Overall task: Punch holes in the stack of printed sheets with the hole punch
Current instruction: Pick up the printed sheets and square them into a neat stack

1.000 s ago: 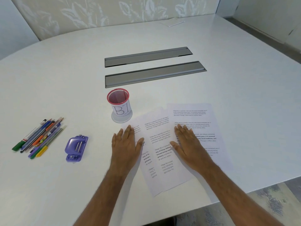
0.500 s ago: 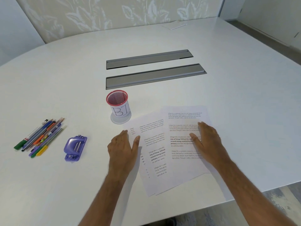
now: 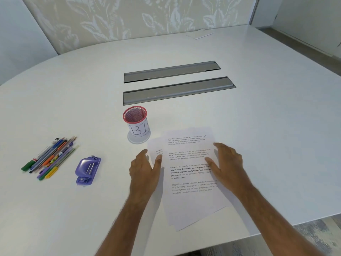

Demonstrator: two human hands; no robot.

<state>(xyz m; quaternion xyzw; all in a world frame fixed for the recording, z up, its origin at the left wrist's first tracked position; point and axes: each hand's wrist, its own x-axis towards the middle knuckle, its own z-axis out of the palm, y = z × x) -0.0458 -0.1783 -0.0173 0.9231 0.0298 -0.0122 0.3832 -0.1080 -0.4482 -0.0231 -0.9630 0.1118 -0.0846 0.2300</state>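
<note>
White paper: the stack of printed sheets (image 3: 190,174) lies flat on the white table (image 3: 267,126), near the front edge. At least two sheets are visible, one fanned out at the left and bottom under the top one; exact count cannot be told. Long axis runs front-to-back, tilted slightly, text lines reading upright from the person's side.

Hands: two. Left hand (image 3: 145,169) flat on the table at the stack's left edge, fingers together, thumb touching the lower sheet's margin. Right hand (image 3: 227,163) on the right edge of the stack, fingers loosely together, thumb spread over the text. Neither hand pinches anything.

Hole punch (image 3: 88,169): one, purple, well left of the stack, untouched, long axis front-to-back with a slight tilt.

Pens (image 3: 50,159): one loose bundle, roughly ten, too overlapped to count exactly, lying diagonally left of the punch.

Mesh pen cup (image 3: 136,122): one, red rim, white label, just beyond the stack's far-left corner, apart from it.

Grey cable trays (image 3: 177,89): two, parallel, further back.

Small white pad (image 3: 200,35): one, at the far edge.

Open tabletop lies between punch and left hand, and to the right of the stack
</note>
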